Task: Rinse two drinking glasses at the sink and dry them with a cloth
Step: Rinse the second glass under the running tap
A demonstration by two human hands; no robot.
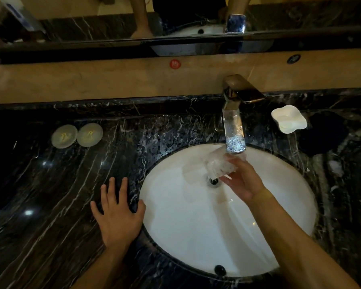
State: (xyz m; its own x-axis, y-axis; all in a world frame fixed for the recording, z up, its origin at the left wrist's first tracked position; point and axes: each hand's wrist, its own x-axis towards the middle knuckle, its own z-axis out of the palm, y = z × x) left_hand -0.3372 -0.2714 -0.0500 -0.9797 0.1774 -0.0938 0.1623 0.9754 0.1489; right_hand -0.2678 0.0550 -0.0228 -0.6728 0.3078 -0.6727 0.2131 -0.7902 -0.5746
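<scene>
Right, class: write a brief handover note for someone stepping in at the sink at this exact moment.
Left hand: flat, fingers spread, resting on the black marble countertop beside the white oval basin.
Right hand: grip on a clear drinking glass, held tilted under the chrome tap over the drain.
Done: the first glass appears to be mid-rinse.
Left: finish it, rinse the second glass, dry both. Neither a second glass nor a cloth can be clearly made out in view.

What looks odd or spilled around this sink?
Nothing is damaged. Water drops speckle the dark marble counter left of the faucet, likely splashed while the right hand rinses a glass.
</scene>
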